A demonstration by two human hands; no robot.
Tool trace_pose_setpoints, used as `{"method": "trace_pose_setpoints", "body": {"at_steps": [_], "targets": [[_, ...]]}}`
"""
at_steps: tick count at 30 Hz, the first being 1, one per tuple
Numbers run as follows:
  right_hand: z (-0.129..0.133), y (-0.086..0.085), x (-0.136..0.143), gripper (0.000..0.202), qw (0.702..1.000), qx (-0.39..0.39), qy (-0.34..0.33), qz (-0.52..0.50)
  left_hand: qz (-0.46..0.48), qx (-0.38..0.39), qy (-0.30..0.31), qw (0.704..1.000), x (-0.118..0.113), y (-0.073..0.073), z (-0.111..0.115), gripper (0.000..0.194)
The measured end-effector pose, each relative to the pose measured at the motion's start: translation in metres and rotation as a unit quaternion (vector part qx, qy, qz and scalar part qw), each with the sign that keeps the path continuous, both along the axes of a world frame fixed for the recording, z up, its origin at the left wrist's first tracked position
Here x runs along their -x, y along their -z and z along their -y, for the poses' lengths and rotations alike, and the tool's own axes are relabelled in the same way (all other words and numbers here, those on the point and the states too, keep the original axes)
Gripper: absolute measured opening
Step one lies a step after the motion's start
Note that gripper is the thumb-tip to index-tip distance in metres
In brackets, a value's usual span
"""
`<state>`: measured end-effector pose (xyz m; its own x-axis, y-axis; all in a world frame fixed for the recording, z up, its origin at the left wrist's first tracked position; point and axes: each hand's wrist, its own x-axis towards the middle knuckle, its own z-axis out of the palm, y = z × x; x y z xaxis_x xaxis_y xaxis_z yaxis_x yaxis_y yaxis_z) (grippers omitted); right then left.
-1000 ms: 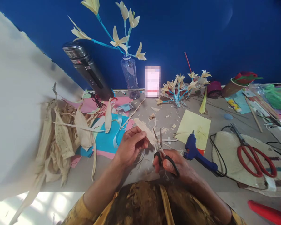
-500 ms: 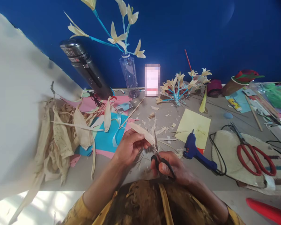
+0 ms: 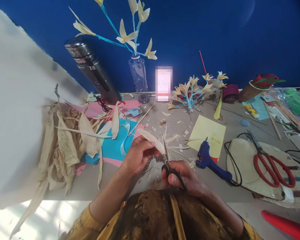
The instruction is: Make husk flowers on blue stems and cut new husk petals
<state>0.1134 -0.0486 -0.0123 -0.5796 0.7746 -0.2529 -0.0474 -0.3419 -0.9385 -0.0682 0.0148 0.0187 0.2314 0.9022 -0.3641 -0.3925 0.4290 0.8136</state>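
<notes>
A pale strip of dry husk [image 3: 152, 140] is pinched in my left hand [image 3: 137, 155], its far end pointing up and left. My right hand [image 3: 183, 176] grips black-handled scissors [image 3: 173, 174] by their finger loops. The scissor blades point up and touch or overlap the husk's right end; whether they are cutting through it is too small to tell. Small husk scraps [image 3: 175, 137] lie just beyond the blades. A blue glue gun [image 3: 211, 163] rests to the right of my right hand, partly over a yellow sheet [image 3: 202, 128].
Dry husks [image 3: 65, 146] are heaped at the left beside blue paper [image 3: 115, 148]. Behind stand a dark flask [image 3: 95, 73], a clear bottle [image 3: 139, 78] holding husk flowers, a bright screen [image 3: 163, 83] and more flowers [image 3: 190, 96]. Red-handled scissors [image 3: 267, 166] lie on a pale mat at right.
The camera view has shifted slightly. Both hands keep almost the same position, with the husk and scissors still held.
</notes>
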Motion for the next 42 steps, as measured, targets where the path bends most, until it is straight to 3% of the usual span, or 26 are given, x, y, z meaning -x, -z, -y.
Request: {"method": "trace_pose_setpoints", "body": {"at_steps": [12,25,42], "targets": [[-0.001,0.0,0.0,0.064,0.999,-0.029,-0.011,0.008,0.032,-0.009,0.024,0.999,0.003,0.003,-0.003,0.01],[-0.001,-0.001,0.001,0.063,1.0,-0.001,-0.027,0.0,0.024,-0.026,0.091,0.995,0.01,0.01,-0.007,0.014],[-0.001,-0.001,0.003,0.061,1.0,0.008,0.002,0.027,0.013,-0.053,0.077,0.995,0.008,0.008,-0.004,0.013]]}}
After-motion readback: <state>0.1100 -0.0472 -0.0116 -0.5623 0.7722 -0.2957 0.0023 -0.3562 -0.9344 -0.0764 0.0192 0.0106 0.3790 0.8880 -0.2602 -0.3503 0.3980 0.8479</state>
